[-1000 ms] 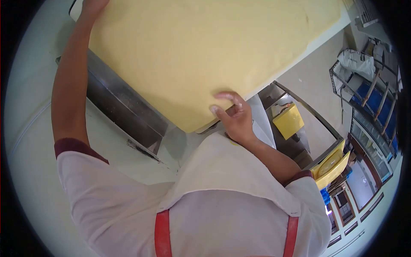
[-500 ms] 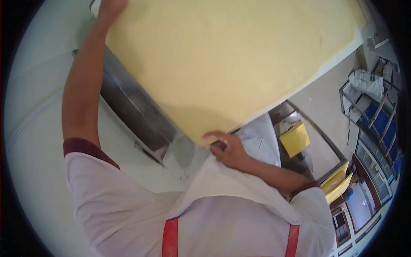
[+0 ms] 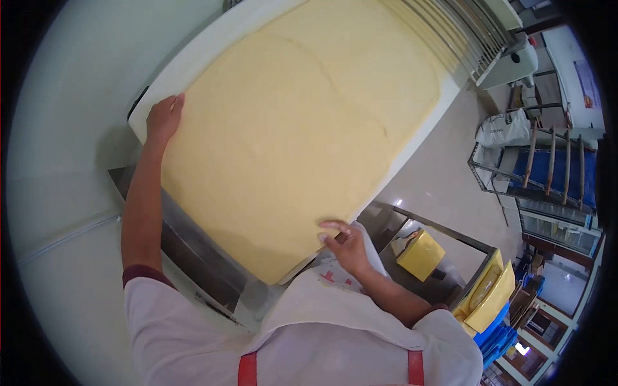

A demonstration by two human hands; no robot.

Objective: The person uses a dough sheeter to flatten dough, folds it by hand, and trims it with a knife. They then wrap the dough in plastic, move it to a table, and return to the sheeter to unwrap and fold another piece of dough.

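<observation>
A wide sheet of pale yellow dough (image 3: 277, 148) lies over a white belt or table surface (image 3: 415, 151), its near end reaching toward my apron. At the dough's left edge is my left hand (image 3: 165, 119), with the fingers curled and closed on the rim of the sheet. My right hand (image 3: 351, 249) hovers close over the right edge near the front corner. Its thumb and forefinger are apart with nothing between them. A faint curved crease runs across the far part of the dough.
Beyond the dough stands a machine with a metal bar guard (image 3: 473, 38). A steel ledge (image 3: 203, 228) runs below the left edge. To the right are a metal frame with a yellow box (image 3: 421, 255), more yellow containers (image 3: 492, 293), and a rack with a white sack (image 3: 504, 130).
The view has shifted, showing more dough and the bar guard. My right hand has left the front corner and is now further along the right edge, with its fingers apart.
</observation>
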